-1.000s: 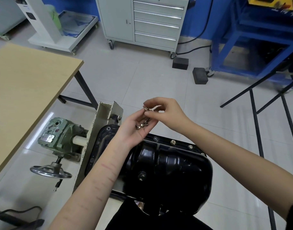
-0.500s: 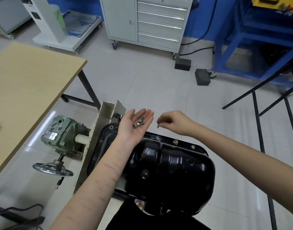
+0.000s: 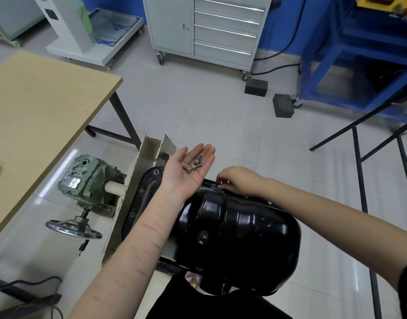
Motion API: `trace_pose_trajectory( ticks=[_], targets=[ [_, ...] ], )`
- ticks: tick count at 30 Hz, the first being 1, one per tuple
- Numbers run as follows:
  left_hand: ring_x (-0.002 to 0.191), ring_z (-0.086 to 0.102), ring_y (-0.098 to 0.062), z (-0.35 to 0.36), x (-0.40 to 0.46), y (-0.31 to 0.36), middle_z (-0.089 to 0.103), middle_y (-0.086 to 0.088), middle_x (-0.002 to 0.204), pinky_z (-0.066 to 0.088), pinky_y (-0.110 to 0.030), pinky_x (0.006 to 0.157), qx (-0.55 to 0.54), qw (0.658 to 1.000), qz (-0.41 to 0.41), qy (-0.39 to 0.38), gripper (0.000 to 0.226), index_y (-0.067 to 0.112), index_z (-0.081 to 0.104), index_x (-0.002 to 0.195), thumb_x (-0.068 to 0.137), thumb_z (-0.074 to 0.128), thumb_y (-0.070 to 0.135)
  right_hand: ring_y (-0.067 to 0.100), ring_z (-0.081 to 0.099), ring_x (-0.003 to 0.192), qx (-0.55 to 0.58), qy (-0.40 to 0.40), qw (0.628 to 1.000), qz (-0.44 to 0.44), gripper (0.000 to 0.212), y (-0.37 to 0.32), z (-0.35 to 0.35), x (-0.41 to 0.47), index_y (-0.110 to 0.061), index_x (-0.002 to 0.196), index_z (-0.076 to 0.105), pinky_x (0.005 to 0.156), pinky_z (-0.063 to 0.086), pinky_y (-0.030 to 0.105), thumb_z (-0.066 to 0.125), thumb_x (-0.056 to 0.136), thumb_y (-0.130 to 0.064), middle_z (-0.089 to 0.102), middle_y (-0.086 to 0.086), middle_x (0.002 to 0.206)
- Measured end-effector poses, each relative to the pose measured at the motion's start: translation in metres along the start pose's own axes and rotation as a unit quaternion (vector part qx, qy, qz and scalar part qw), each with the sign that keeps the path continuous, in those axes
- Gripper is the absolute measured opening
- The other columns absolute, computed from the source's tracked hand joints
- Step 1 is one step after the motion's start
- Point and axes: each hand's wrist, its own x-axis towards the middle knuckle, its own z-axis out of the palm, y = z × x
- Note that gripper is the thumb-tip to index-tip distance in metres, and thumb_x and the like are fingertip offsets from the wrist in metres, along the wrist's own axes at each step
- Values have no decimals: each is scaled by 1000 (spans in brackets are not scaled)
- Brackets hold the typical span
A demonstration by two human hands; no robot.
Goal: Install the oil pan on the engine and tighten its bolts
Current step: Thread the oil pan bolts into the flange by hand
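The glossy black oil pan (image 3: 234, 229) sits on the engine held in a cream stand (image 3: 149, 162), low in the middle of the view. My left hand (image 3: 188, 166) is held palm up above the pan's far left corner, fingers straight, carrying several loose bolts (image 3: 194, 164). My right hand (image 3: 238, 179) is down at the pan's far flange, its fingertips pinching a bolt against the rim. The bolt itself is mostly hidden by the fingers.
A green gearbox (image 3: 89, 180) with a handwheel (image 3: 73, 229) sticks out of the stand to the left. A wooden table (image 3: 43, 116) stands further left. A grey drawer cabinet (image 3: 209, 28), two dark blocks (image 3: 283, 105) and a blue frame (image 3: 359, 61) are beyond.
My right hand picked a bolt from my left palm and moved it down and right to the pan's far flange. My left palm flattened and stayed above the pan.
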Motion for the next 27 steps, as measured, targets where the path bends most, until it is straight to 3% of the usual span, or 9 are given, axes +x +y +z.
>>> trace_pose_trajectory(
  ticks=[7, 21, 27],
  targets=[
    [76, 67, -32, 2, 0, 0, 69, -23, 77, 59, -38, 58, 4, 1000, -6, -9, 57, -11, 69, 63, 98, 38, 21, 29, 54, 98, -103, -12, 993, -49, 22, -5, 0, 2, -2, 105, 56, 80, 42, 37, 43, 94, -17, 59, 16, 102],
    [81, 65, -33, 4, 2, 0, 69, -23, 77, 58, -38, 58, 16, 1000, -11, -5, 56, -11, 68, 63, 98, 38, 21, 27, 49, 102, -183, -55, 976, -105, 25, -6, -3, 9, -3, 111, 55, 80, 39, 35, 37, 96, -12, 57, 13, 105],
    [81, 65, -32, 4, 3, 0, 69, -23, 77, 58, -37, 58, 22, 1000, -14, -4, 57, -10, 69, 62, 98, 38, 21, 25, 48, 109, -239, -21, 967, -82, 32, -2, 6, 9, -4, 115, 48, 88, 39, 35, 31, 100, -27, 55, 11, 114]
  ],
)
